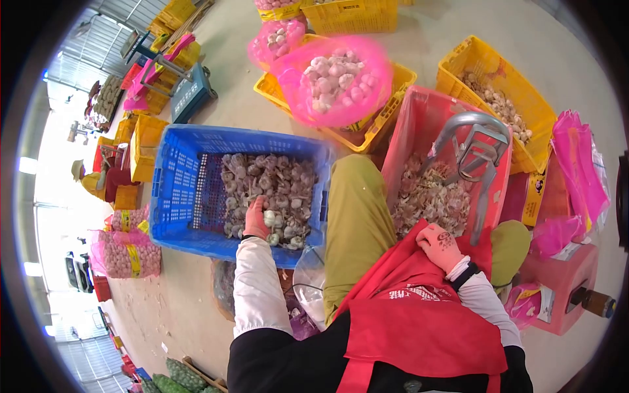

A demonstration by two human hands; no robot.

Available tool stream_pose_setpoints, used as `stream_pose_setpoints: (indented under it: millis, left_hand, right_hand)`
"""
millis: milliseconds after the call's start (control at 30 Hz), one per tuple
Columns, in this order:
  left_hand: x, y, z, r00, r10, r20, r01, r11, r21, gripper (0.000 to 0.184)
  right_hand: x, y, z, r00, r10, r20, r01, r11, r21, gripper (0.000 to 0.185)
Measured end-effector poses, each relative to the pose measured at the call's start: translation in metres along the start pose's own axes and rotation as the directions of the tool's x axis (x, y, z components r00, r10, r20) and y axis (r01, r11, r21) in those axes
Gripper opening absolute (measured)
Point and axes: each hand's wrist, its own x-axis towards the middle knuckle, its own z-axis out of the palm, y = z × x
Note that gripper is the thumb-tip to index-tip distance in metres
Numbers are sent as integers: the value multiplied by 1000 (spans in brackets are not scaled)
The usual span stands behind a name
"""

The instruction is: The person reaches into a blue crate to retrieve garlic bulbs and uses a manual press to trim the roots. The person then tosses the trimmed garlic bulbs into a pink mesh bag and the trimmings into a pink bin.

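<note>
Garlic bulbs [268, 171] lie heaped in the right-hand part of a blue plastic crate [178, 177], and the left hand [257, 221] is down among them, fingers extended and touching the heap near some paler bulbs. Whether those fingers grip a bulb I cannot tell. The left forearm crosses the crate's near rim; between the heap and the left wall a strip of perforated crate bottom shows, giving the hand sideways room. On the right, the crate's end wall stands just beside the olive trouser leg [357, 203], so the gap is tight there.

The right hand [439, 247] rests over the red apron [426, 340], fingers curled (a dark pattern marks its back); I cannot tell whether they hold anything. Just beyond it is the red tub [407, 118], with garlic skins [429, 203] inside and a grey metal frame [481, 119] rising above its rim.

A pink mesh bag [293, 98] of bulbs sits in a yellow crate beyond the knee, hemming in the far side. Leftward, concrete floor [190, 295] opens wide past the blue crate.
</note>
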Motion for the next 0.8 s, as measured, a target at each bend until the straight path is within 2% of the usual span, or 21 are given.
stream_pose_setpoints:
  millis: [67, 100, 133, 200, 233, 267, 300, 333, 367, 433, 467, 533, 567, 600, 667, 700, 733, 767, 800]
  left_hand:
    - [-16, 17, 20, 997, -66, 45, 77, 941, -329, 23]
    - [-24, 26, 28, 989, -104, 108, 139, 908, -395, 30]
    - [-28, 29, 33, 989, -106, 106, 139, 907, -397, 30]
    - [-29, 30, 42, 987, -149, 64, 161, 947, -279, 24]
    - [-4, 12, 25, 959, -281, 27, 282, 959, -30, 22]
    - [11, -18, 4, 993, 63, 97, -104, 854, 509, 23]
    - [17, -26, 8, 999, -39, 37, -6, 613, 790, 32]
    - [22, -35, 11, 992, -116, -52, 83, 278, 957, 44]
    - [24, -47, 12, 990, -129, -50, 85, 278, 957, 44]
    - [14, -48, 38, 1000, 26, 9, -12, 125, 992, 65]
    - [16, -51, 47, 1000, 16, 15, -17, 131, 991, 65]
    - [28, -62, 58, 1000, -12, 20, -17, 181, 983, 79]
    - [33, -68, 64, 997, -69, -32, 43, 172, 984, 77]
    - [39, -74, 66, 997, -75, -19, 32, 177, 984, 77]
    - [45, -84, 66, 993, -55, -106, 117, 268, 956, 76]
    - [40, -84, 66, 994, -30, -101, 105, 351, 931, 69]
    - [47, -97, 57, 995, -32, -98, 103, 350, 931, 69]
    - [56, -108, 48, 998, 39, -42, 6, 661, 750, 61]
    - [63, -113, 44, 991, 130, -14, -108, 877, 469, 53]
  right_hand:
    - [2, -2, 0, 1000, -8, 0, 8, 1000, -1, 7]
    - [1, -2, 0, 1000, 11, 3, -11, 1000, -21, 7]
    - [0, -1, 0, 999, 34, 6, -33, 999, -42, 8]
    - [-2, 3, 4, 997, 72, 37, -68, 992, -103, 8]
    - [-2, 5, 5, 992, 110, 62, -98, 982, -161, 8]
    - [-2, 6, 5, 991, 113, 66, -100, 981, -165, 8]
    - [-2, 6, 6, 989, 128, 79, -112, 977, -184, 8]
    - [-3, 6, 7, 985, 148, 94, -126, 971, -203, 8]
    - [-4, 6, 9, 982, 159, 100, -136, 969, -207, 8]
    - [-3, 3, 8, 971, 211, 112, -184, 959, -214, 9]
    - [-2, 5, 9, 969, 222, 112, -193, 956, -222, 9]
    - [-1, 6, 10, 960, 247, 135, -210, 948, -239, 10]
    - [0, 7, 10, 957, 252, 146, -211, 946, -248, 9]
    - [1, 8, 10, 955, 263, 140, -222, 941, -255, 9]
    - [1, 11, 12, 956, 249, 158, -207, 949, -239, 9]
    - [1, 12, 11, 946, 264, 189, -219, 948, -233, 11]
    - [0, 10, 10, 945, 268, 187, -222, 947, -233, 11]
    - [0, 8, 9, 965, 228, 126, -178, 931, -319, 16]
    - [2, 4, 8, 982, 178, 65, -137, 904, -404, 21]
